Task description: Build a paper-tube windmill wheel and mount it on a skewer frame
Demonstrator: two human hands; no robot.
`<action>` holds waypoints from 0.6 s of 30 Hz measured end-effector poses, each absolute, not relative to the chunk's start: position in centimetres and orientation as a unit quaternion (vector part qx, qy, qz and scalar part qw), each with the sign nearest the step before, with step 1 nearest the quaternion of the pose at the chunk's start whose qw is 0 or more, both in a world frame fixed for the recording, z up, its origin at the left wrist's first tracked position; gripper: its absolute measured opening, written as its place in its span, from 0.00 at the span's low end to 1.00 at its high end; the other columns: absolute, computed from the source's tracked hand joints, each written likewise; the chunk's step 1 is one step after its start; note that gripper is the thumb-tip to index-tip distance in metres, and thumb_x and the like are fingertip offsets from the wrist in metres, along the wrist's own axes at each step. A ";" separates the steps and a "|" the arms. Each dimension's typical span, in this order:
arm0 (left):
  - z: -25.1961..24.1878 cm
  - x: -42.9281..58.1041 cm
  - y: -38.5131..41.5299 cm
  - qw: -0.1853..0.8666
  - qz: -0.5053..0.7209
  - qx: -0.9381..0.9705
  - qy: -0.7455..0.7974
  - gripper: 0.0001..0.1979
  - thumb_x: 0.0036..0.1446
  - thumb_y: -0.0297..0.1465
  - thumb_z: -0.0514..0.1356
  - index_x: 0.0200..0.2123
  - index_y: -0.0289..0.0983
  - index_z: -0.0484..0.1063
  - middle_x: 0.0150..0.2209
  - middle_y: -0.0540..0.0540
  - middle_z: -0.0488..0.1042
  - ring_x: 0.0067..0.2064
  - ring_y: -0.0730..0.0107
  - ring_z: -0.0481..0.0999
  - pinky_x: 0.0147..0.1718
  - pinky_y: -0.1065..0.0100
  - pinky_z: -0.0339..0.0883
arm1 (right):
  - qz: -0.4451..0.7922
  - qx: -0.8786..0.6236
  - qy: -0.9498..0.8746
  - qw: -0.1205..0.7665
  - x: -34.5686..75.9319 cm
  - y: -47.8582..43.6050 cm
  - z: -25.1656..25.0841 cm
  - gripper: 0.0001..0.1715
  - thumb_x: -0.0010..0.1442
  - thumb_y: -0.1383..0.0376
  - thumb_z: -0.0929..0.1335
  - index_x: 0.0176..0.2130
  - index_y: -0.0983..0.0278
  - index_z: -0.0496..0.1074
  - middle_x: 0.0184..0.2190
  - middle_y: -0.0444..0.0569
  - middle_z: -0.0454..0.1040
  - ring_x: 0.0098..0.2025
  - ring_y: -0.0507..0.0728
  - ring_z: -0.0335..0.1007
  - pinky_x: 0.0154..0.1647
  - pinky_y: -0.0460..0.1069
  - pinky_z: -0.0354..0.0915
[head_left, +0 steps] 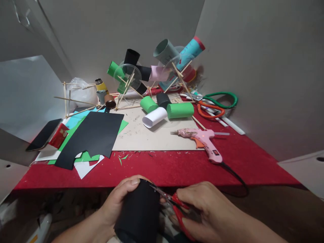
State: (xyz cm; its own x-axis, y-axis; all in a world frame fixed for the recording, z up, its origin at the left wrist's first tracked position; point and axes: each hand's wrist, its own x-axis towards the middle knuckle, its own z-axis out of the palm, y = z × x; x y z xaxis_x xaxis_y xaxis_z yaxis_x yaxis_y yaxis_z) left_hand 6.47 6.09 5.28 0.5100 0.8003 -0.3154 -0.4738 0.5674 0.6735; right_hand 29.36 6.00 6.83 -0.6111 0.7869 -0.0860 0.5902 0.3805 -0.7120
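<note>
A black paper tube (138,212) is gripped by my left hand (113,202), thumb over its top rim and fingers behind it. My right hand (205,206) is closed around the red handles of a pair of scissors (180,211). The scissor blades lie at the tube's upper right rim. Both hands are below the front edge of the red table. On the beige board (134,143) beyond them are a white paper tube (155,117), green tubes (180,110) and another black tube (163,100).
A pink glue gun (199,136) lies at right, its cord hanging over the edge. Large scissors (220,101) lie behind it. Black cardstock (95,135) and a phone (44,135) are at left. Stick frames carry wheels of tubes (131,64) at the back.
</note>
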 end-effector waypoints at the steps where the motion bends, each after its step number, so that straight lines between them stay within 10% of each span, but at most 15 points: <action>1: 5.3 6.4 6.1 0.822 0.389 0.262 0.321 0.14 0.56 0.36 0.61 0.37 0.31 0.78 0.35 0.37 0.81 0.37 0.62 0.80 0.39 0.67 0.69 | 0.366 -0.417 -0.822 0.130 29.4 6.0 6.9 0.12 0.53 0.69 0.65 0.21 0.62 0.60 0.17 0.37 0.58 0.19 0.47 0.48 0.22 0.45 0.46; 18: 4.7 6.7 6.0 0.859 0.360 0.237 0.276 0.15 0.58 0.39 0.58 0.38 0.33 0.75 0.36 0.31 0.82 0.36 0.59 0.81 0.35 0.67 0.68 | 0.407 -0.381 -0.807 0.197 29.6 5.8 5.1 0.17 0.57 0.68 0.66 0.20 0.62 0.58 0.15 0.36 0.54 0.18 0.47 0.47 0.19 0.44 0.46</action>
State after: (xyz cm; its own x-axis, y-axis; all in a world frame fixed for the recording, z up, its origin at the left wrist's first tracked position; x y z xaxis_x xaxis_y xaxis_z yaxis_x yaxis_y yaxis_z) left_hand 6.68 6.00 4.69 0.5884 0.7494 -0.3035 -0.4879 0.6285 0.6058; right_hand 29.64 5.76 5.14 -0.6318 0.7751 0.0081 0.4546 0.3790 -0.8061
